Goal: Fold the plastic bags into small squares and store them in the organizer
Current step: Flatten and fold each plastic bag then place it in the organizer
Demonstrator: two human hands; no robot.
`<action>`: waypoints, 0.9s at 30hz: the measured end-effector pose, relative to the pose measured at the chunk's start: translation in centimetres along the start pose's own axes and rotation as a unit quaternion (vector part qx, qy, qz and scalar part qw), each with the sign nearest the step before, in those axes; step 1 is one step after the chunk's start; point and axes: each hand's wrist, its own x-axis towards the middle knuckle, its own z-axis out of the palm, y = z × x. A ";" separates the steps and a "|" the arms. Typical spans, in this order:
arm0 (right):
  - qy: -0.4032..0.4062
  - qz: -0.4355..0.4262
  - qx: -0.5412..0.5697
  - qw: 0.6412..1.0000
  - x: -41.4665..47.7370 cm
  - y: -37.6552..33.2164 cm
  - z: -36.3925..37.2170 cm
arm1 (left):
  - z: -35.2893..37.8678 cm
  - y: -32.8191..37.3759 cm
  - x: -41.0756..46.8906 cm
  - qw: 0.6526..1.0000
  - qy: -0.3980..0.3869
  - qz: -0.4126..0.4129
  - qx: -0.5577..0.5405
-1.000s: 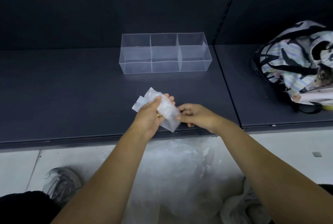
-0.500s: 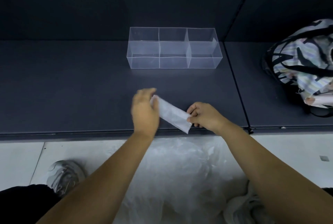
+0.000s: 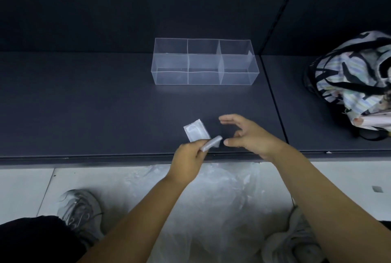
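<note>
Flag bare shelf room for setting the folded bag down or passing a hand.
Widest bare patch: shelf left of the organizer, down to the front edge. Also the strip between organizer and hands. Crowded: front edge, where the left hand pinches the folded bag beside the open right hand; far right, the patterned bag.

1 head view, downward over shelf [image 3: 84, 104]

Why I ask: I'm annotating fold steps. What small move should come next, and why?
Probably bring the right hand in to press flat the loose end of the plastic bag. Only the left hand pinches it, that end curls up, the right hand hovers open, and the organizer looks empty.
</note>
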 end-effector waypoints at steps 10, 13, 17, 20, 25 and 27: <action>0.126 0.022 0.030 0.991 4.1 1.5 4.7 | -1.6 -1.2 4.2 0.938 -0.007 -0.237 -0.253; 0.149 0.052 0.004 0.987 4.9 1.4 5.0 | -1.6 -1.2 4.9 0.928 0.046 -0.254 -0.268; 0.152 0.068 -0.034 0.985 5.4 1.0 5.0 | -2.0 -1.7 4.2 0.971 0.195 -0.137 0.021; 0.150 0.067 -0.052 0.985 5.5 0.6 5.2 | -1.4 -2.4 3.3 0.965 0.126 0.046 0.225; 0.177 0.052 -0.063 0.981 5.0 0.9 6.0 | -0.3 -5.2 2.6 0.928 -0.041 0.027 0.370; 0.204 0.048 -0.113 0.971 4.6 1.3 7.0 | -0.2 -5.5 2.7 0.930 -0.051 0.019 0.363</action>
